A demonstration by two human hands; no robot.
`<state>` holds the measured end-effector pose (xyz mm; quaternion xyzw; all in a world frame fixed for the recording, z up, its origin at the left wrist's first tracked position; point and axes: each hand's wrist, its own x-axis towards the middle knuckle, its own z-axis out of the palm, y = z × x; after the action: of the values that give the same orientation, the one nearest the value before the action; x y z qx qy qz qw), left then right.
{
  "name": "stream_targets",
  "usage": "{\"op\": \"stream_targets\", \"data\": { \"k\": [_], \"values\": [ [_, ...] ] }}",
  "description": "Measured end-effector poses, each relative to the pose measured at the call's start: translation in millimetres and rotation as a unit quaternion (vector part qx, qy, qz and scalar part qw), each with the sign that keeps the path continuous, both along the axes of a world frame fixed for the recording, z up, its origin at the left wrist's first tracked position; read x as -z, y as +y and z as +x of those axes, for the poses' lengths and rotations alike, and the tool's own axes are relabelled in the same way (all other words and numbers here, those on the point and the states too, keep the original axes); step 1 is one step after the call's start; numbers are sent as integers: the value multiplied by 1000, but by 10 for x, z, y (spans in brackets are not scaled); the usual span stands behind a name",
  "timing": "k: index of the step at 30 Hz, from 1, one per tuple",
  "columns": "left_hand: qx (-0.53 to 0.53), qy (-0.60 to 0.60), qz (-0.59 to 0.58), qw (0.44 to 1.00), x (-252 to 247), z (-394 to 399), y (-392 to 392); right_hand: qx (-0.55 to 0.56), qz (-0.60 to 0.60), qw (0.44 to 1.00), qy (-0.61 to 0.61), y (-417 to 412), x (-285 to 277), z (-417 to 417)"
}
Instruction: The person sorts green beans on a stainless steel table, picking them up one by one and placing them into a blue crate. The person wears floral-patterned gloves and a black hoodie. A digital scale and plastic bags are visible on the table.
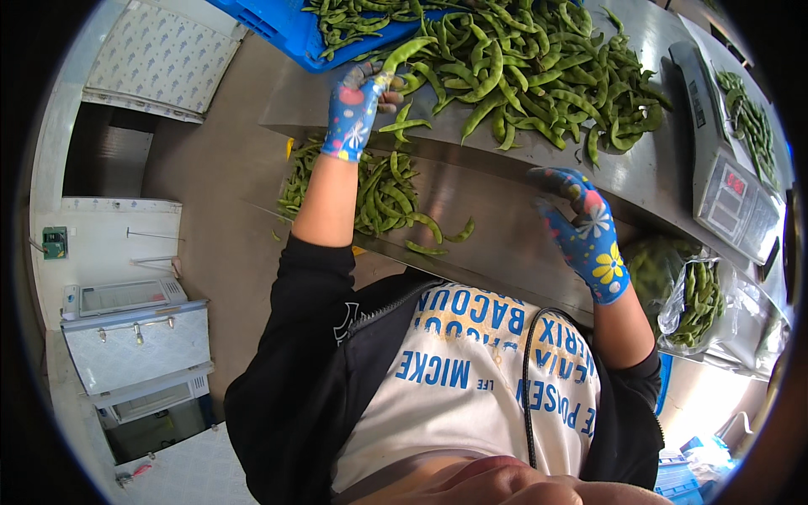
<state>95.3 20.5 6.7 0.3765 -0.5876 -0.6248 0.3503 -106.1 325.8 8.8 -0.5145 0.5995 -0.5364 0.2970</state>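
A patterned blue glove covers my left hand (363,104), which pinches a green bean pod (407,53) at the left end of a metal table. To its right a large heap of flat green bean pods (536,69) lies on the steel tabletop (644,47). My right hand (584,227), gloved alike, hangs over the table's near edge with its fingers apart and nothing in them. Between and below the hands, a lower metal shelf (486,208) bears a smaller pile of pods (385,196) at its left, with a few loose pods near its edge.
A blue plastic crate (303,44) with pods stands at the far left of the table. At the right is a digital scale (726,189) with pods on its plate. Below it lie clear plastic bags of pods (697,303). White chest freezers (136,341) stand at the left.
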Motion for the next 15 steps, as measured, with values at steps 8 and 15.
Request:
{"op": "stream_targets", "data": {
  "k": [8,15],
  "values": [
    [56,-66,-177,980,-93,-151,1085,-71,116,949,-283,-33,253,94],
    [235,-53,-556,795,-121,-196,1406,-101,82,833,-537,-22,349,44]
  ]
}}
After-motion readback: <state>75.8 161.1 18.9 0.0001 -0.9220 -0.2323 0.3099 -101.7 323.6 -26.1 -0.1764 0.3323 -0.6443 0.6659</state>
